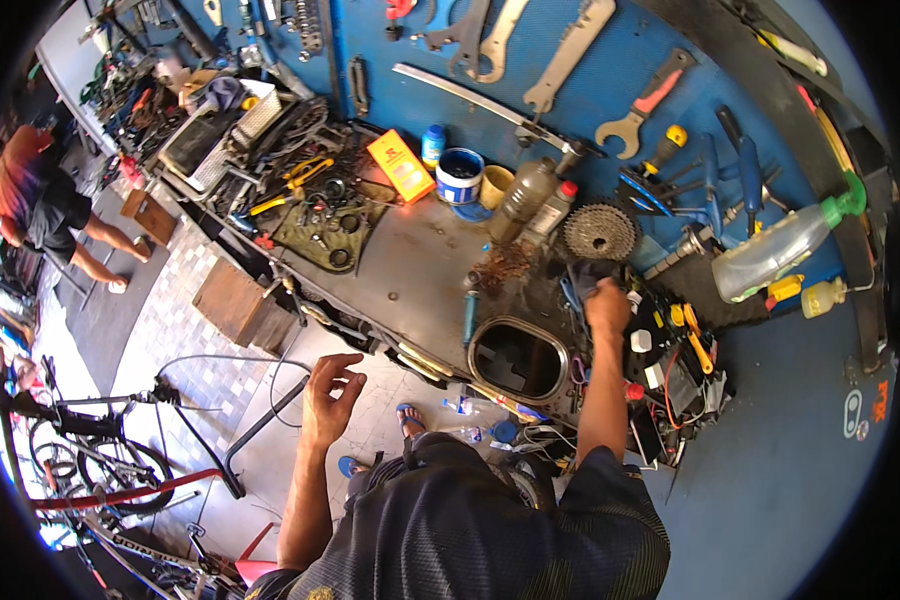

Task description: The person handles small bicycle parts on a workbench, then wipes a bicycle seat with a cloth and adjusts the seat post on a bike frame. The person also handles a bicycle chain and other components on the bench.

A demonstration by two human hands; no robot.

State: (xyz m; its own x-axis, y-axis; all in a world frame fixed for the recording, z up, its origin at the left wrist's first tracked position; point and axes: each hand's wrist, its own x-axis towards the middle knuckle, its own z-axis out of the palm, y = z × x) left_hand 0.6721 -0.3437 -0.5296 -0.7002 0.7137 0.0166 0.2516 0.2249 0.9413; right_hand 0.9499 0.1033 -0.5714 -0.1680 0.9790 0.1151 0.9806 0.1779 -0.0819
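Observation:
My left hand hangs in mid-air below the metal bench's front edge, fingers apart and loosely bent, with nothing in them; a looped cable shows behind it. My right hand is closed on a dark object at the bench's right end; I cannot make out what it is. Just above that hand sits a bicycle cassette. A blue-handled tool and an oval metal basin with dark contents are to its left.
A blue tool board hangs behind the cluttered bench. A clear spray bottle is at the right. A wooden box sits on the floor, bicycles stand left, and another person is bent over at upper left.

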